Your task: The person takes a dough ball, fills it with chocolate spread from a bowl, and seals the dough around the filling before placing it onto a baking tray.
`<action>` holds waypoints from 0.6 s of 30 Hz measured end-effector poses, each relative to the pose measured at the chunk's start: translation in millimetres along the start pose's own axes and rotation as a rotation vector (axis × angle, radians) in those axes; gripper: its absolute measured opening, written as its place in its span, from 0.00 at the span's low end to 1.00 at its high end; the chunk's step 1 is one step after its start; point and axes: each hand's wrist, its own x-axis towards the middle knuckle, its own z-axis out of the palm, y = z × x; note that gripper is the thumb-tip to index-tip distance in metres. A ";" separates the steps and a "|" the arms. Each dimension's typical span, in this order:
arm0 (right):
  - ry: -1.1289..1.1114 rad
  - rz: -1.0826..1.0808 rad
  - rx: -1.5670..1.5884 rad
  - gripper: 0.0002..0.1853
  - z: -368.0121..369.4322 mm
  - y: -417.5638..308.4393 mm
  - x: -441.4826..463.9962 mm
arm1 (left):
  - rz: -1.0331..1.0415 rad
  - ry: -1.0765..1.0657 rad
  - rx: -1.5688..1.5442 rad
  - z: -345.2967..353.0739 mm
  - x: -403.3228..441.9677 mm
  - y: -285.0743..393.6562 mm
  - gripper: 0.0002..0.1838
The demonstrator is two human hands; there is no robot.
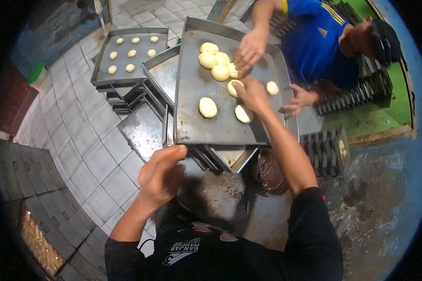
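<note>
My right hand (254,96) reaches over a metal baking tray (192,129), its fingers closed on a pale dough ball (233,89). Another dough ball (243,114) lies just below that hand, and one more dough ball (207,107) sits to its left. Farther up the tray, a cluster of dough balls (220,72) is pressed together. My left hand (160,175) is at the tray's near left corner, loosely curved with its fingers apart; whether it bears on the rim I cannot tell. Some right-hand fingers are hidden.
A co-worker in a blue shirt (309,42) stands opposite, one hand (251,52) at the cluster, the other hand (299,99) by the tray's right side. More trays are stacked beneath. At left, another tray (98,70) holds spaced dough balls. Dark pans (356,96) line the right.
</note>
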 end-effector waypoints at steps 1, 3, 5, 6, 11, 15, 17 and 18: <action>0.033 -0.037 0.050 0.24 9.1 -7.4 0.6 | -0.011 0.000 -0.060 7.1 6.5 -1.3 0.12; 0.058 -0.029 0.178 0.21 -35.5 -18.1 -43.6 | 0.060 -0.008 -0.042 25.2 -1.0 36.9 0.14; 0.157 -0.094 0.524 0.18 -54.3 -30.3 -110.7 | -0.190 -0.005 -0.242 43.8 -17.2 63.5 0.17; 0.230 -0.188 0.482 0.16 -71.3 -45.8 -159.9 | -0.376 0.198 -0.358 75.7 -11.3 102.1 0.18; 0.546 -0.429 0.345 0.13 -71.4 -35.5 -352.0 | -0.751 -0.060 -1.118 139.1 -63.8 147.2 0.17; 0.511 -0.075 0.540 0.12 -36.2 14.0 -465.3 | -0.558 -0.183 -0.784 196.1 -145.6 168.4 0.20; 0.339 0.290 1.150 0.10 -18.3 44.3 -516.0 | -0.742 -0.245 -0.923 210.5 -182.3 203.2 0.22; 0.405 0.289 1.296 0.14 -13.4 47.2 -536.7 | -0.753 -0.279 -0.914 213.6 -200.7 211.5 0.22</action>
